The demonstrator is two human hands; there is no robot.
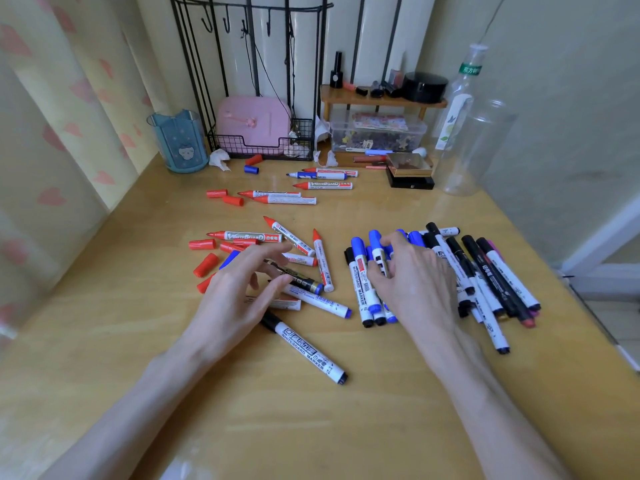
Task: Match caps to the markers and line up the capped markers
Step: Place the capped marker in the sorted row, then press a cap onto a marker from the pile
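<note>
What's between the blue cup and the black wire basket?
A crumpled white tissue lies between the blue cup and the wire basket, in the head view.

A person's left hand spreads its fingers over loose uncapped red whiteboard markers and red plastic caps on a light wooden table. The right hand lies, fingers bent, on a row of blue- and black-capped white markers; whether it grips one is unclear.
</note>
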